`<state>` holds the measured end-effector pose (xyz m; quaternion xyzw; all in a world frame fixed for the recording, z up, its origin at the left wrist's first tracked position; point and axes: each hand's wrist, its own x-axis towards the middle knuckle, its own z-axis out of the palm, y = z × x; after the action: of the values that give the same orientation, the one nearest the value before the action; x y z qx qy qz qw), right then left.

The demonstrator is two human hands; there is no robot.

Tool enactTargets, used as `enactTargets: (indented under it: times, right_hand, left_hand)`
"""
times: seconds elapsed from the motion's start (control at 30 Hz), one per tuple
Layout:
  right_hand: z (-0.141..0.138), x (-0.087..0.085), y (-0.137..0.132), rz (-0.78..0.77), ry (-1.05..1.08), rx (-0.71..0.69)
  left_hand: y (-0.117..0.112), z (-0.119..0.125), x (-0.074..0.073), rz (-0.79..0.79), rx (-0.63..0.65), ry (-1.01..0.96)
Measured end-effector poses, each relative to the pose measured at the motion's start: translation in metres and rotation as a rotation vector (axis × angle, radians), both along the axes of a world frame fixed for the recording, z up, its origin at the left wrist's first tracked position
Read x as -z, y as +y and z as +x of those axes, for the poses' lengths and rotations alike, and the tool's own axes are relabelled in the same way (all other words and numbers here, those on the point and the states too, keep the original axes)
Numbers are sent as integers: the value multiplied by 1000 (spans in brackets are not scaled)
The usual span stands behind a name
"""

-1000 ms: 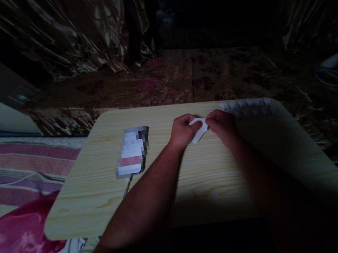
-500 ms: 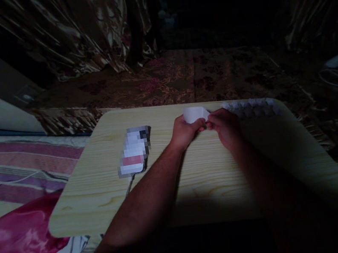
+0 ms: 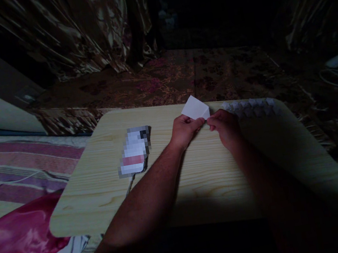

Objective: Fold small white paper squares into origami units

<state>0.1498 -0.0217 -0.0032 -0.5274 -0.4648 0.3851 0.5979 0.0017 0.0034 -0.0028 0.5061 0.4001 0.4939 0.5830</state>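
Note:
A small white sheet of paper [image 3: 195,107], squarish with a crease near its lower right corner, is held up over the far part of the table. My left hand [image 3: 185,130] grips its lower left edge, thumb in front and fingers behind. At the lower right corner, my right hand [image 3: 226,127] has thumb and forefinger pinched together on the paper's edge. Just beyond my right hand, several small folded white paper pieces [image 3: 252,108] lie in two rows, partly hidden by that hand.
The pale wooden table [image 3: 210,180] has rounded corners. On its left lies a phone [image 3: 134,149], its screen blurred, with a white cable [image 3: 129,185]. A striped bed [image 3: 8,170] with pink cloth [image 3: 19,238] adjoins the left side. Patterned curtains [image 3: 100,25] hang behind.
The paper has gone from a curved, bent-over shape to a flatter one with a corner pointing up and away. Both hands stay in nearly the same place.

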Motion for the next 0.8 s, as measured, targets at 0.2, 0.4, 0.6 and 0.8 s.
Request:
enactTargets:
  times: [0.2, 0.4, 0.6, 0.8]
  right_hand:
    - [-5, -8, -3, -60, -1, -36]
    - [-6, -13, -5, -52, -65, 43]
    - [-7, -12, -6, -51, -44, 3]
    - [-6, -10, -4, -18, -86, 53]
  left_hand:
    - [-1, -1, 0, 24, -2, 78]
    - [-4, 0, -3, 19, 25, 108]
    - [-3, 0, -1, 53, 17, 109]
    - [-3, 1, -1, 73, 26, 75]
